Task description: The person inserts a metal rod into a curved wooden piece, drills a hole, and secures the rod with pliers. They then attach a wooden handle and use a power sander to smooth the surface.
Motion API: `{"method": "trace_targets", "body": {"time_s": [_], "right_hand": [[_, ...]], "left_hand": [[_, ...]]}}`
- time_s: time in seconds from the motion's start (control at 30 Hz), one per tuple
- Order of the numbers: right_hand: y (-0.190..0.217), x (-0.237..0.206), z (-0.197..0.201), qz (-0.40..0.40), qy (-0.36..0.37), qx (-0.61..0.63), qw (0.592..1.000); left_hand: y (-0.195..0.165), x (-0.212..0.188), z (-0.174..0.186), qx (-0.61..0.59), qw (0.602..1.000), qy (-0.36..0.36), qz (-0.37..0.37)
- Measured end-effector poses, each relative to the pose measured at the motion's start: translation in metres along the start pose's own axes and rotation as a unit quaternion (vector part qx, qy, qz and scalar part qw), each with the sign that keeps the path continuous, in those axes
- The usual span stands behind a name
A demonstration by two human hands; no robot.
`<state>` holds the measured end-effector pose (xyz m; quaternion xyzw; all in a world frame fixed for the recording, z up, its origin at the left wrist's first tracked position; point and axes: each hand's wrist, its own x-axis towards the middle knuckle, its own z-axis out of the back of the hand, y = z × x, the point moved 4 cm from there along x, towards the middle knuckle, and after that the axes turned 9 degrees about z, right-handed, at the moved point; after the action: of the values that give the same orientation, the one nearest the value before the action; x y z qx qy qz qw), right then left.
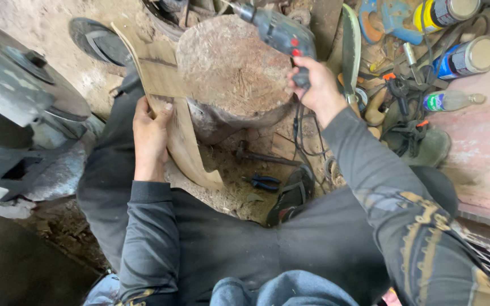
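Both hands grip: left [150,133] a curved wooden board [185,141]; right [316,90] an electric drill [279,31]; capped spray cans [465,56] lie beside.

A thin, curved strip of pale brown wood [184,133], long and blade-shaped, leans on edge against the left side of a round tree-stump block. Its upper end tapers to a point rising past the stump's top edge, and its broader lower end rests on the sawdust-covered ground. A darker band crosses the strip near the top. The left hand [151,136] grips its left edge near the middle. A blue-grey electric hand drill [279,31] with red buttons hovers tilted above the stump's right side, chuck pointing up-left, held by its handle in the right hand [316,90].
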<state>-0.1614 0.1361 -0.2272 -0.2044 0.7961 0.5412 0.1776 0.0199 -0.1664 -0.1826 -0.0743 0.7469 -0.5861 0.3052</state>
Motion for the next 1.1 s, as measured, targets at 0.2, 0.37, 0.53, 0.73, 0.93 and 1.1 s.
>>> {"method": "trace_targets", "body": {"time_s": [0.2,0.37,0.53,0.73,0.93,1.1], "right_hand": [[-0.024,-0.061,0.1,-0.058,0.076,0.071,0.993],[-0.041,-0.123,0.165,-0.124,0.167,-0.021,0.978],[-0.094,-0.138,0.16,-0.256,0.079,-0.252,0.93],[-0.131,-0.13,0.12,-0.311,0.168,-0.288,0.89],[-0.119,-0.11,0.091,-0.335,0.294,-0.266,0.855],[-0.064,-0.033,0.077,-0.149,0.274,-0.643,0.7]], "left_hand": [[-0.009,0.016,0.05,-0.036,0.997,-0.044,-0.051],[0.001,0.033,0.048,-0.031,0.991,-0.036,-0.124],[0.008,0.032,0.003,0.075,0.987,0.034,-0.139],[0.021,0.019,-0.053,0.092,0.993,0.061,0.031],[0.038,0.02,-0.08,0.144,0.981,0.088,0.091],[0.039,0.026,-0.085,0.326,0.945,0.022,0.019]]}}
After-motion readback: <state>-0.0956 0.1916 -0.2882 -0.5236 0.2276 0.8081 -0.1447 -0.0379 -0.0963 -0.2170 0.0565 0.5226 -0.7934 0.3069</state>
